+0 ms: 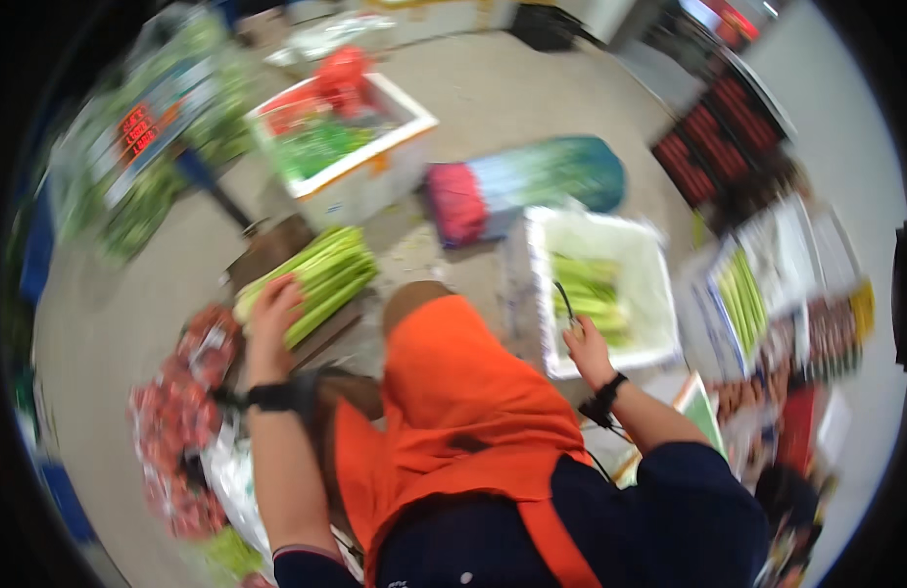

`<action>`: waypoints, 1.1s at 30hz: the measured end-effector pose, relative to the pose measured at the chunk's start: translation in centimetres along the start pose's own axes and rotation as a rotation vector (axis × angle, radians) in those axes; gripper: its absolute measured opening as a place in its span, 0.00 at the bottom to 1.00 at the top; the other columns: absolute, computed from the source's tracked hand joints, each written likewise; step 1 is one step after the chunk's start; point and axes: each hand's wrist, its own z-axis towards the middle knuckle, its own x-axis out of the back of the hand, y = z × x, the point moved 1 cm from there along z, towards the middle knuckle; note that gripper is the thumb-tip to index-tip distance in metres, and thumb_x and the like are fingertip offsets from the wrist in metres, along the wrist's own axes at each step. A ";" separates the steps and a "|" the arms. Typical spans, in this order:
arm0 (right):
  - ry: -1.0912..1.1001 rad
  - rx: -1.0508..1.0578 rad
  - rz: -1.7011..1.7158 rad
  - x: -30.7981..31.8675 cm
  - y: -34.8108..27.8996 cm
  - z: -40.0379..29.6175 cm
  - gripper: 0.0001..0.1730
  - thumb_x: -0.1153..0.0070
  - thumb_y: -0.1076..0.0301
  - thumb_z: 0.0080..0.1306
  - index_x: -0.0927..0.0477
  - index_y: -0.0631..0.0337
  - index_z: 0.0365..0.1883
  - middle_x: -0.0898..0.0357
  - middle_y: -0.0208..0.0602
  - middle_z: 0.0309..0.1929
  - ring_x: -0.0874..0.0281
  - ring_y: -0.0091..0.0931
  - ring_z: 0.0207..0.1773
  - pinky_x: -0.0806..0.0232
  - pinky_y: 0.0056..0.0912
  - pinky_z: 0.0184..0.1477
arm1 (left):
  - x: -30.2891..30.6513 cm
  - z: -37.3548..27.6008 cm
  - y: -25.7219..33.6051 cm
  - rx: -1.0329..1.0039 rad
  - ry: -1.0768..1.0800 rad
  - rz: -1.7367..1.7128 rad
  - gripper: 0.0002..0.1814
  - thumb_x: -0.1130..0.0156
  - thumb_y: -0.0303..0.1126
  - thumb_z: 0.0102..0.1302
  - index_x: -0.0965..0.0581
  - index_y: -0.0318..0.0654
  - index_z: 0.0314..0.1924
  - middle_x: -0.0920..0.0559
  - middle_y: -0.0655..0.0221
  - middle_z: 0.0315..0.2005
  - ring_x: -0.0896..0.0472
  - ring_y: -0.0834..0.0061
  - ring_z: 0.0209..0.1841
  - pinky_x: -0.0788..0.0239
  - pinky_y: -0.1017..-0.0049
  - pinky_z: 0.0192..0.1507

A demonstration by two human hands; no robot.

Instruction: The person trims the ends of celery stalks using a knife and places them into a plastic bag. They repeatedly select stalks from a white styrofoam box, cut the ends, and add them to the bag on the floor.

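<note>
My left hand (pixel 276 312) lies over the near end of a bundle of green celery stalks (pixel 328 272), fingers on its top and side. Beneath the bundle is a dark brown surface (pixel 270 250). My right hand (pixel 588 349) is closed on a thin tool with a dark curved end (pixel 564 298); blur hides its exact kind. That hand is above the near left part of a white foam box (pixel 663 287), in which more green stalks (pixel 589 294) lie.
Ahead stands a foam box (pixel 380 173) with red and green plastic bags. A printed long bag (pixel 542 184) lies on the floor. Bagged red produce (pixel 174 419) is at left, bagged greens (pixel 145 213) farther off. Another box of stalks (pixel 744 301) stands at right.
</note>
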 end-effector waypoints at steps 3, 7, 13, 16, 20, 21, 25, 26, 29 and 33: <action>0.185 -0.120 0.074 3.3 5.7 -0.5 0.23 0.45 0.59 0.71 0.30 0.64 0.58 0.25 0.34 0.26 0.27 0.24 0.21 0.32 0.29 0.25 | 0.1 0.4 0.4 -0.027 -0.061 -0.074 0.17 0.41 0.38 0.73 0.24 0.44 0.58 0.20 0.74 0.50 0.24 0.81 0.50 0.33 0.78 0.51; 0.495 -0.422 0.289 7.9 9.7 -1.8 0.21 0.51 0.55 0.74 0.29 0.66 0.52 0.24 0.36 0.25 0.25 0.25 0.19 0.32 0.27 0.19 | 1.3 -0.6 3.0 -0.095 -0.086 -0.122 0.18 0.44 0.38 0.75 0.25 0.41 0.60 0.21 0.71 0.52 0.25 0.79 0.50 0.34 0.76 0.53; 0.618 -0.713 0.130 14.0 23.4 -1.4 0.26 0.56 0.48 0.75 0.27 0.68 0.42 0.24 0.42 0.21 0.25 0.31 0.16 0.33 0.32 0.16 | 2.9 -5.7 6.7 -0.156 -0.065 -0.042 0.22 0.47 0.39 0.76 0.30 0.39 0.65 0.26 0.67 0.56 0.27 0.74 0.57 0.37 0.74 0.61; 0.628 -0.657 -0.044 14.0 29.7 -1.3 0.28 0.59 0.48 0.76 0.26 0.69 0.38 0.24 0.43 0.19 0.24 0.33 0.16 0.34 0.34 0.16 | 4.8 -7.2 6.1 -0.149 0.041 -0.049 0.22 0.47 0.39 0.76 0.31 0.38 0.65 0.26 0.67 0.58 0.27 0.74 0.57 0.37 0.73 0.62; 0.632 -0.492 -0.165 15.4 36.9 -1.7 0.29 0.61 0.48 0.77 0.25 0.70 0.34 0.24 0.45 0.17 0.24 0.34 0.15 0.35 0.35 0.16 | 6.1 -8.7 3.5 -0.089 0.132 -0.112 0.23 0.47 0.39 0.76 0.31 0.37 0.66 0.25 0.69 0.57 0.27 0.75 0.57 0.37 0.74 0.61; 0.629 -0.504 -0.135 15.3 36.8 -1.5 0.30 0.62 0.49 0.77 0.25 0.70 0.33 0.25 0.45 0.17 0.25 0.34 0.15 0.35 0.35 0.16 | 6.7 -9.3 3.0 -0.081 0.159 -0.127 0.23 0.47 0.39 0.76 0.31 0.37 0.66 0.25 0.69 0.57 0.27 0.75 0.57 0.37 0.74 0.61; 0.510 -0.837 0.206 14.1 28.6 -0.6 0.30 0.63 0.49 0.77 0.26 0.69 0.29 0.27 0.45 0.15 0.26 0.35 0.14 0.35 0.36 0.14 | 8.2 -11.8 2.6 -0.032 0.206 -0.146 0.23 0.45 0.38 0.75 0.30 0.38 0.65 0.23 0.72 0.54 0.26 0.79 0.55 0.34 0.76 0.57; 0.507 -0.863 0.250 14.5 29.8 -0.4 0.30 0.63 0.49 0.77 0.27 0.69 0.28 0.27 0.45 0.15 0.26 0.35 0.14 0.36 0.36 0.14 | 8.3 -12.1 2.4 -0.024 0.195 -0.142 0.22 0.44 0.38 0.75 0.29 0.38 0.65 0.23 0.73 0.53 0.26 0.80 0.54 0.33 0.77 0.56; 0.564 -0.919 0.398 14.5 29.1 0.4 0.29 0.64 0.52 0.77 0.29 0.67 0.26 0.29 0.47 0.13 0.27 0.36 0.14 0.37 0.37 0.13 | 7.9 -13.0 2.5 -0.009 0.235 -0.115 0.22 0.44 0.38 0.75 0.29 0.37 0.64 0.23 0.73 0.53 0.26 0.80 0.54 0.33 0.77 0.56; 0.610 -0.926 0.475 13.1 29.4 1.1 0.23 0.64 0.56 0.77 0.28 0.66 0.31 0.30 0.46 0.15 0.27 0.37 0.15 0.37 0.38 0.12 | 8.7 -13.8 2.5 -0.019 0.249 -0.112 0.23 0.44 0.38 0.74 0.29 0.37 0.64 0.23 0.73 0.54 0.26 0.80 0.54 0.34 0.78 0.56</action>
